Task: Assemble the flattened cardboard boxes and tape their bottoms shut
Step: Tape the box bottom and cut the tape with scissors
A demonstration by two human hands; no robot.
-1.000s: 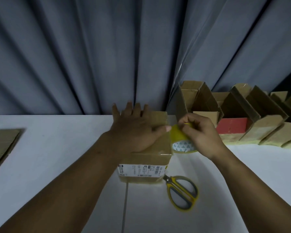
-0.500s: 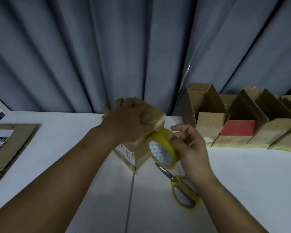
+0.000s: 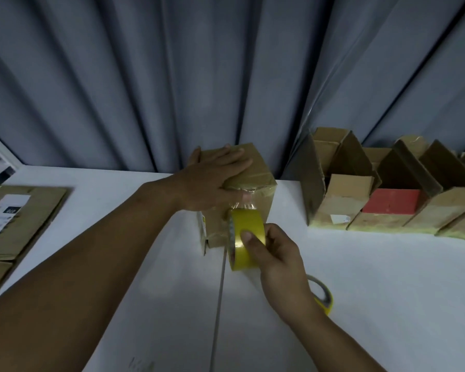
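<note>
Yellow tape roll (image 3: 249,238), brown box (image 3: 255,181)

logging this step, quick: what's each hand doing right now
Left hand: open, flat, pressing on top of the cardboard box.
Right hand: closed, holding the yellow tape roll.

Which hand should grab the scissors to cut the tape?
Right. The right hand is nearest the scissors, though it holds the tape roll. The left hand is pinning the box.
</note>
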